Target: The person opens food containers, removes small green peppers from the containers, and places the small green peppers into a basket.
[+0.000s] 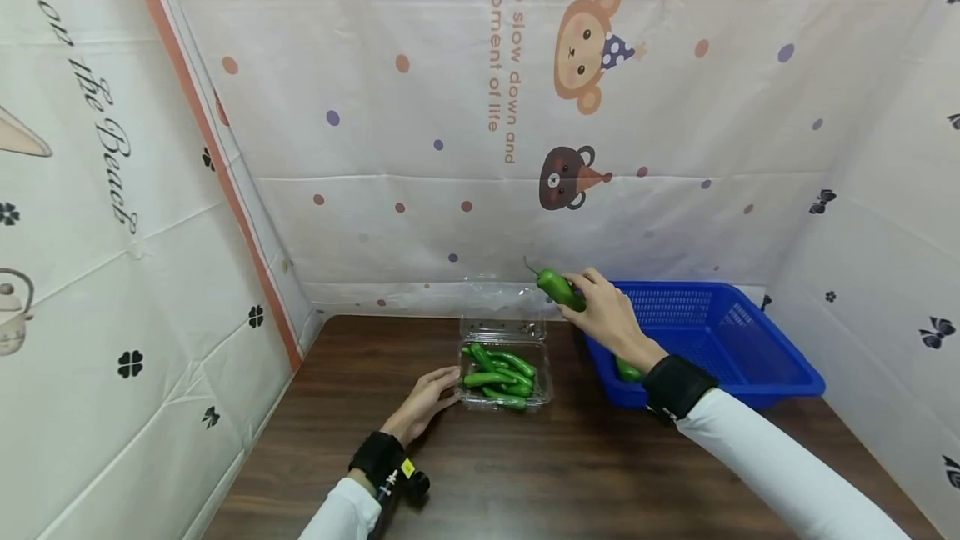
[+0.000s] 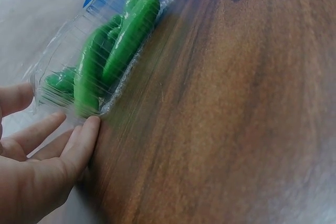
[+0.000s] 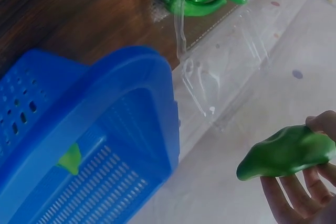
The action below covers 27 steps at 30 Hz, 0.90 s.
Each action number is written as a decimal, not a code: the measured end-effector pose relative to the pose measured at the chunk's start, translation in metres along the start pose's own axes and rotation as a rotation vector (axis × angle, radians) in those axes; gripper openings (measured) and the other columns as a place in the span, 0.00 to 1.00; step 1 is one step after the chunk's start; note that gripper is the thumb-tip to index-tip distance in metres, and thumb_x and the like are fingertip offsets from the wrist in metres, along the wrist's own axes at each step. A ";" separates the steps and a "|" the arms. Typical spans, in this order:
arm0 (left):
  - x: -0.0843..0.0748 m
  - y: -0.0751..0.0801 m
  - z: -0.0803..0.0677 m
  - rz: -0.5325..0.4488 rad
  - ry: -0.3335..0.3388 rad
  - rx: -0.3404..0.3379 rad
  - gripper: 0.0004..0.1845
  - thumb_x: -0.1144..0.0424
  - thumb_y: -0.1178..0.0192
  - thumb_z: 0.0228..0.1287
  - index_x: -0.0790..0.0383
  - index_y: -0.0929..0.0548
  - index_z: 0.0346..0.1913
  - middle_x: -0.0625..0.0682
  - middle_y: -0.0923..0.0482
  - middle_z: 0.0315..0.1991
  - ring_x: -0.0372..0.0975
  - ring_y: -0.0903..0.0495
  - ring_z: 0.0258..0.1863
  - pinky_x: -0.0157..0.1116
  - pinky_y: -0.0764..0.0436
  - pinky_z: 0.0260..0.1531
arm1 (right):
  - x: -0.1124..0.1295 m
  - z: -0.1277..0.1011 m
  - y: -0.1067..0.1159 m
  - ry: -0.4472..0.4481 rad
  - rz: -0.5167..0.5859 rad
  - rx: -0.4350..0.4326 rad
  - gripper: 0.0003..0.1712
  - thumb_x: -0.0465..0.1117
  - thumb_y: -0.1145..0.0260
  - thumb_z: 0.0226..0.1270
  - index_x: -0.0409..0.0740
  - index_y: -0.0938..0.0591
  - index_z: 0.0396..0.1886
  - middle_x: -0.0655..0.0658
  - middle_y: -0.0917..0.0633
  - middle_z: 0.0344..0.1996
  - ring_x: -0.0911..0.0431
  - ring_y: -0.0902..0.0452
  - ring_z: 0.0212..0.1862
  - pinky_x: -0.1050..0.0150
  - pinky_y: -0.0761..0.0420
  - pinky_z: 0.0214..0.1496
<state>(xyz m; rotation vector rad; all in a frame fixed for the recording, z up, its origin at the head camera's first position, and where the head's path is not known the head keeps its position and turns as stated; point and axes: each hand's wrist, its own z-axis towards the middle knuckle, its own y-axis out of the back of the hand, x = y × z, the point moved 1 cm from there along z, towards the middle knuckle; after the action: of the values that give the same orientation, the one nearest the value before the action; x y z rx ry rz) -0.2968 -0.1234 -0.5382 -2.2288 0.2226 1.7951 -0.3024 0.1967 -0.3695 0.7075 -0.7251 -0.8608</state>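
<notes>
A clear plastic clamshell box (image 1: 543, 373) stands on the table with its lid raised at the back. Several green chili peppers (image 1: 498, 377) lie inside it. My left hand (image 1: 423, 402) touches the box's left side with its fingertips, thumb apart from the fingers. Up between the box and the blue basket, my right hand (image 1: 603, 311) holds a green pepper (image 1: 557, 286), pinched between thumb and fingers, its stem pointing up and left. In the right wrist view, this pepper (image 3: 286, 153) looks broad and tapers to a blunt tip.
The blue basket (image 1: 798, 373) with perforated walls stands right of the box. Another green pepper (image 1: 628, 370) lies inside it near the left wall, partly hidden by my right arm. A printed white cloth (image 1: 412, 148) hangs behind the wooden table (image 1: 525, 473) and along both sides.
</notes>
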 end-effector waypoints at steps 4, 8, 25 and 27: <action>0.001 -0.001 0.000 0.009 0.000 -0.005 0.31 0.57 0.51 0.83 0.76 0.39 0.75 0.73 0.44 0.76 0.63 0.41 0.76 0.55 0.27 0.74 | -0.003 -0.002 0.002 -0.003 -0.007 0.004 0.29 0.41 0.22 0.61 0.39 0.18 0.61 0.35 0.17 0.45 0.48 0.18 0.33 0.54 0.14 0.29; 0.002 0.000 0.002 0.016 0.005 -0.004 0.31 0.56 0.51 0.83 0.75 0.39 0.75 0.72 0.44 0.76 0.63 0.42 0.76 0.54 0.27 0.74 | -0.004 -0.002 0.002 -0.001 -0.011 -0.003 0.29 0.41 0.22 0.61 0.39 0.18 0.61 0.35 0.17 0.45 0.48 0.18 0.32 0.54 0.14 0.28; 0.003 0.000 0.003 0.007 -0.006 -0.002 0.30 0.57 0.51 0.83 0.76 0.38 0.75 0.72 0.43 0.76 0.63 0.41 0.76 0.55 0.27 0.74 | -0.001 0.006 0.004 -0.013 0.015 -0.046 0.30 0.41 0.22 0.61 0.40 0.18 0.62 0.36 0.18 0.46 0.46 0.18 0.35 0.51 0.13 0.31; 0.004 0.001 0.004 0.004 -0.004 -0.002 0.30 0.57 0.51 0.83 0.76 0.38 0.75 0.72 0.43 0.76 0.63 0.41 0.76 0.54 0.27 0.74 | -0.001 0.008 0.006 -0.020 0.014 -0.047 0.30 0.42 0.22 0.61 0.40 0.18 0.63 0.36 0.18 0.46 0.46 0.17 0.36 0.50 0.13 0.31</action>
<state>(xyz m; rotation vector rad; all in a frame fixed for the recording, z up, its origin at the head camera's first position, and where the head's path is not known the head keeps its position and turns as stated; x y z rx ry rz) -0.3002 -0.1228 -0.5428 -2.2276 0.2248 1.8028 -0.3070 0.1986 -0.3608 0.6522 -0.7254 -0.8703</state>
